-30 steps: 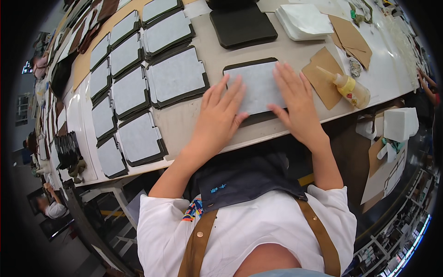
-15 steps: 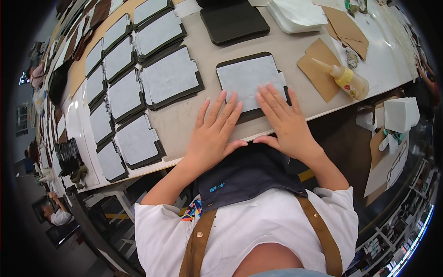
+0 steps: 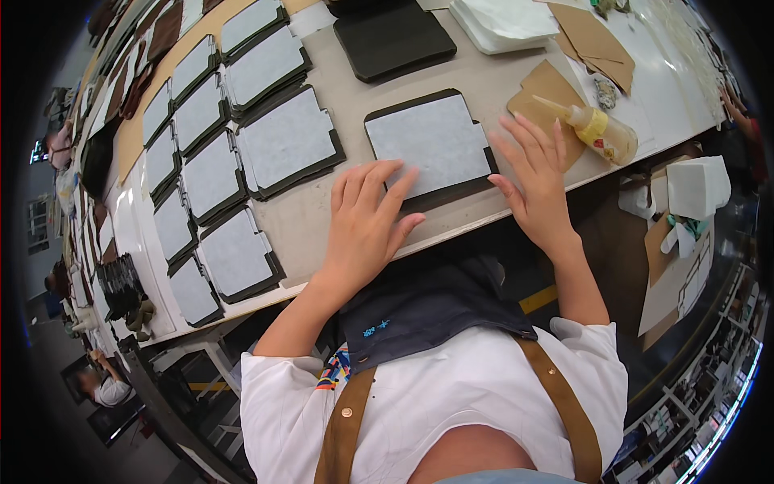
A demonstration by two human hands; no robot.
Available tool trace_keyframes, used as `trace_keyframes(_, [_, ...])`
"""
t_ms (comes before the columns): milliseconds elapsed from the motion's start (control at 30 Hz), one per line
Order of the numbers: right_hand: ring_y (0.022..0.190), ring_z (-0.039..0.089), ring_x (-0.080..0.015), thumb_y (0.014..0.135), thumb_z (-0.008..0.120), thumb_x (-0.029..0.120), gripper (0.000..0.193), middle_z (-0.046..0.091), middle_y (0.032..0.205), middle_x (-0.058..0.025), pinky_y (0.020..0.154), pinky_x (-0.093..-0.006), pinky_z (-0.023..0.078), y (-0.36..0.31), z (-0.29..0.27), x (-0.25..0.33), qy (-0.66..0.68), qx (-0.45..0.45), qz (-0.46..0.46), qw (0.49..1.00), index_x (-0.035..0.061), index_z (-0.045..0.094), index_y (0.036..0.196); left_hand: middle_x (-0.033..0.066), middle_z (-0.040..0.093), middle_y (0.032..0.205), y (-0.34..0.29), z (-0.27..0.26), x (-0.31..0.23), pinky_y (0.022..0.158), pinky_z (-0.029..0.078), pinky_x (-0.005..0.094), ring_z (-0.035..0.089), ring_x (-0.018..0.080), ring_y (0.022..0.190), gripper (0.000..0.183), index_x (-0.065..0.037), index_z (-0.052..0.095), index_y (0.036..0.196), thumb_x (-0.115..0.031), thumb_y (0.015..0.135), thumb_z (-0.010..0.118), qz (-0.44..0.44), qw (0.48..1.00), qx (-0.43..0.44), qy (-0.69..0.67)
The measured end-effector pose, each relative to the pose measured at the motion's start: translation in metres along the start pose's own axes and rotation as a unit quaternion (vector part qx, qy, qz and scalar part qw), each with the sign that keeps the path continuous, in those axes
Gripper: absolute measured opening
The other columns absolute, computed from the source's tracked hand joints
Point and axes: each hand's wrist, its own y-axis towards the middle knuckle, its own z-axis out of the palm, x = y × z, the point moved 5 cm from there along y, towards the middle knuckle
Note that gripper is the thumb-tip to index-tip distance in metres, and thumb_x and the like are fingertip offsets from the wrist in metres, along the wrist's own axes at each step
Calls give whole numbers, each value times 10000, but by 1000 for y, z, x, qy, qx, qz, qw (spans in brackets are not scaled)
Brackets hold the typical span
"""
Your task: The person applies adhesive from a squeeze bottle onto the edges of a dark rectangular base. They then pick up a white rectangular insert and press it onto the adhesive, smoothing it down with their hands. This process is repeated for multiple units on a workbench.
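A flat black panel faced with a pale grey-white sheet (image 3: pixel 423 139) lies on the table in front of me, its dark border showing along the top, right and near edges. My left hand (image 3: pixel 364 211) is at its near left corner, fingers apart and slightly curved; some fingertips overlap the sheet, and whether they touch it I cannot tell. Off the panel's right side, my right hand (image 3: pixel 534 181) is spread with its thumb close to the near right corner. Neither hand holds anything.
Stacks of similar faced panels (image 3: pixel 289 141) fill the table's left part. Behind the panel sits a black stack (image 3: pixel 395 40), with a pile of white sheets (image 3: pixel 504 24) to its right. A glue bottle (image 3: pixel 605 135) lies on brown card (image 3: pixel 548 101) near the right edge.
Both hands lay flat on the sheet before. The right hand has lifted off and moved right; the left has drawn back toward the near left corner. The panel looks unchanged.
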Motion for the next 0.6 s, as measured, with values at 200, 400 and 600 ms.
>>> trace_keyframes(200, [1115, 545, -236, 762, 816, 132, 219, 616, 1078, -5, 1215, -550, 195, 10, -4, 12, 112, -10, -44, 993, 139, 725, 961, 90, 562, 1392, 0, 8, -9, 1133, 316, 479, 496, 295, 1299, 462, -178, 687, 1291, -209, 834, 748, 34, 999, -10, 26])
trace_keyframes(400, [1080, 546, -235, 745, 831, 161, 220, 603, 1016, 3, 1213, -568, 189, 21, 5, 24, 130, 32, -88, 987, 136, 702, 921, 59, 613, 1347, -9, -1, -7, 1137, 320, 476, 536, 246, 1279, 447, -163, 692, 1259, -197, 819, 771, 37, 999, -5, 22])
trace_keyframes(600, [1059, 558, -224, 753, 821, 138, 190, 606, 968, 15, 1217, -581, 181, 30, 8, 31, 132, 49, -109, 984, 133, 681, 881, 22, 709, 1073, -21, -15, 8, 1075, 378, 439, 654, 205, 1032, 293, -122, 707, 1163, -132, 872, 735, 17, 996, -72, -51])
